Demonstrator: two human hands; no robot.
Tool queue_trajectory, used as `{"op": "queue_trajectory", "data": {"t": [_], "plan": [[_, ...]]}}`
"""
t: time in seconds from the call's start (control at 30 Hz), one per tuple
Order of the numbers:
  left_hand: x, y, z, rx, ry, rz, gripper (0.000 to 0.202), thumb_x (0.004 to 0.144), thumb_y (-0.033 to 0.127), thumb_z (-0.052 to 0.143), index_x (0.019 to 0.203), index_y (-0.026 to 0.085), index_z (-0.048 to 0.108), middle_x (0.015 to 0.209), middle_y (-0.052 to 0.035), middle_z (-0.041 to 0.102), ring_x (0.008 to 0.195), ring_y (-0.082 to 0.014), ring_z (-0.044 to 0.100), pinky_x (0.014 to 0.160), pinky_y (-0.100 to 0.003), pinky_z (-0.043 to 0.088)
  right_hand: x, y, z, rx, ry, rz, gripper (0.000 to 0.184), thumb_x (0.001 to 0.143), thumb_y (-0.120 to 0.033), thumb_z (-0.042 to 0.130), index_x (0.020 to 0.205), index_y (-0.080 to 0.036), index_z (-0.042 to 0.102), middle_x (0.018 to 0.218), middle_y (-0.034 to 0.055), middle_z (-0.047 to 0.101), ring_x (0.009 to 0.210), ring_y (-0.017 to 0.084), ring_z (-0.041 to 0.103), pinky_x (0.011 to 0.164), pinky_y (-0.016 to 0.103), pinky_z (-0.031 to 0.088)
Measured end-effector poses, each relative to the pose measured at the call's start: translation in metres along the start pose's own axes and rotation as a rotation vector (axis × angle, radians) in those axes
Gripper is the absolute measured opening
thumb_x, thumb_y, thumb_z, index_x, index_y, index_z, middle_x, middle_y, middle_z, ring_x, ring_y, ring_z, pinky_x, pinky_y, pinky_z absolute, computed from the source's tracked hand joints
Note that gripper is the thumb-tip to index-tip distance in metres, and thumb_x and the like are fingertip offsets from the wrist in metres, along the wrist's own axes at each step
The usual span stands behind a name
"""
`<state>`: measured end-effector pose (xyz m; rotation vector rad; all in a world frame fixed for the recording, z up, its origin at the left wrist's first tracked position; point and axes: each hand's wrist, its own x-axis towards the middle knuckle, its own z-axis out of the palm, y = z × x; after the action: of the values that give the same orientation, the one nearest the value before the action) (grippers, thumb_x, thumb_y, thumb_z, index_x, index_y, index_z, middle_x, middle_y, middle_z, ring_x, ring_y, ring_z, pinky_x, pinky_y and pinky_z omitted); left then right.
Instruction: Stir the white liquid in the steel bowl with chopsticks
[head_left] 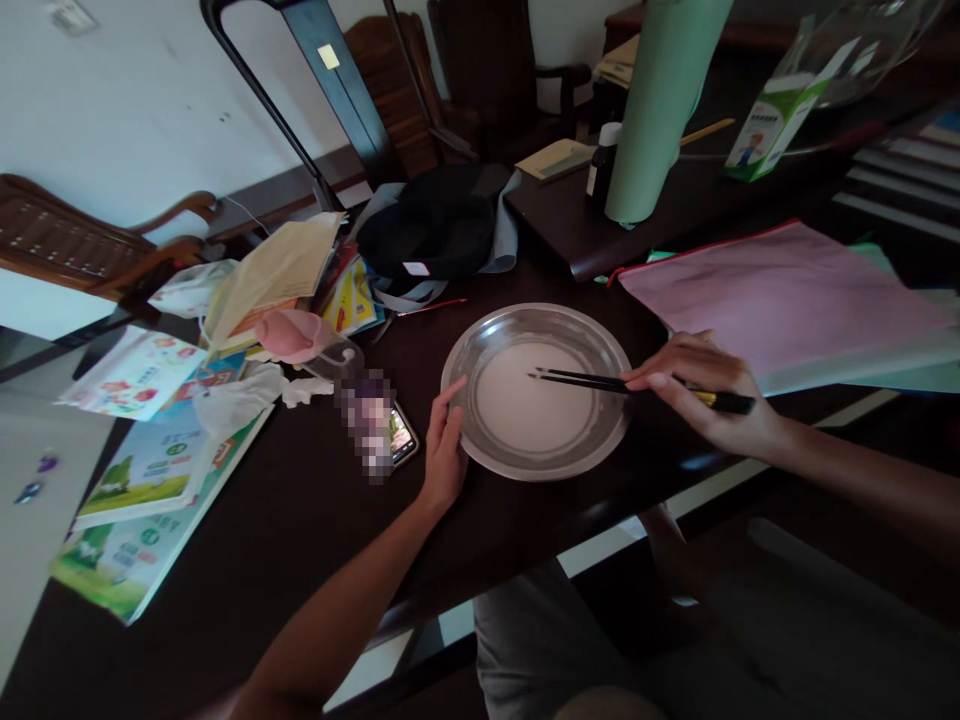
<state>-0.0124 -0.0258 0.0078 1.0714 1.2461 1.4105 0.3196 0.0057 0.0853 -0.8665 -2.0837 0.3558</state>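
Observation:
A round metal plate holding a pale liquid lies on the dark wooden table in front of me. My left hand rests against the plate's left rim, fingers curled along its edge. My right hand is closed on a pair of black chopsticks, whose tips reach over the middle of the plate, just above or in the liquid.
A phone lies left of the plate. Books, papers and a pink object crowd the left side. A pink folder lies at right, a green cylinder and a black cap behind. Wooden chairs stand beyond.

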Motion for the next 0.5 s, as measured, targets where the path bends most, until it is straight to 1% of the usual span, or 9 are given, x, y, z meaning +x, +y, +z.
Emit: {"op": "queue_trajectory", "data": {"t": [0.07,0.13,0.2,0.27,0.4,0.5], "plan": [[0.000,0.000,0.000,0.004,0.003,-0.004,0.051,0.089,0.063,0.069,0.129,0.030,0.070,0.141,-0.0063,0.067,0.133,-0.0286,0.060,0.117,-0.045,0.045,-0.002,0.000,-0.008,0.039,0.035,0.008,0.030,0.108,-0.030,0.050,0.090,-0.030,0.074,0.084,0.0010,0.081,0.073,0.023,0.070,0.075,0.048,0.043],[0.000,0.001,0.001,0.006,0.002,-0.004,0.052,0.090,0.063,0.069,0.130,0.030,0.070,0.141,-0.0065,0.067,0.133,-0.0287,0.061,0.116,-0.045,0.045,-0.003,0.000,-0.013,0.101,0.026,-0.012,0.035,0.109,-0.032,0.046,0.087,-0.032,0.073,0.080,0.0001,0.080,0.070,0.023,0.069,0.075,0.049,0.043],[0.000,0.001,0.001,0.011,0.003,0.000,0.051,0.090,0.062,0.069,0.130,0.030,0.070,0.141,-0.0063,0.067,0.132,-0.0282,0.061,0.116,-0.044,0.046,-0.004,-0.002,-0.013,0.162,-0.006,-0.037,0.036,0.110,-0.032,0.044,0.088,-0.033,0.073,0.080,-0.0007,0.080,0.068,0.022,0.069,0.074,0.048,0.044],[0.000,0.001,0.001,0.011,0.006,0.002,0.051,0.090,0.062,0.069,0.130,0.030,0.070,0.140,-0.0060,0.067,0.132,-0.0276,0.061,0.115,-0.043,0.046,-0.004,-0.006,-0.008,0.187,-0.032,-0.053,0.034,0.110,-0.032,0.045,0.091,-0.033,0.074,0.083,-0.0010,0.081,0.069,0.021,0.069,0.072,0.046,0.045],[0.001,0.000,0.000,-0.004,0.000,-0.008,0.051,0.090,0.062,0.069,0.130,0.030,0.069,0.140,-0.0054,0.067,0.132,-0.0272,0.060,0.116,-0.043,0.045,-0.002,-0.009,0.009,0.103,-0.104,-0.091,0.020,0.106,-0.030,0.057,0.098,-0.029,0.075,0.092,-0.0004,0.084,0.077,0.019,0.073,0.073,0.042,0.046],[0.001,0.000,0.000,-0.006,-0.010,-0.005,0.050,0.091,0.061,0.068,0.130,0.030,0.069,0.142,-0.0056,0.066,0.133,-0.0274,0.060,0.117,-0.044,0.045,0.001,-0.007,0.019,0.054,-0.145,-0.087,0.015,0.104,-0.029,0.061,0.101,-0.027,0.076,0.101,0.0008,0.085,0.084,0.019,0.074,0.077,0.041,0.046]]}}
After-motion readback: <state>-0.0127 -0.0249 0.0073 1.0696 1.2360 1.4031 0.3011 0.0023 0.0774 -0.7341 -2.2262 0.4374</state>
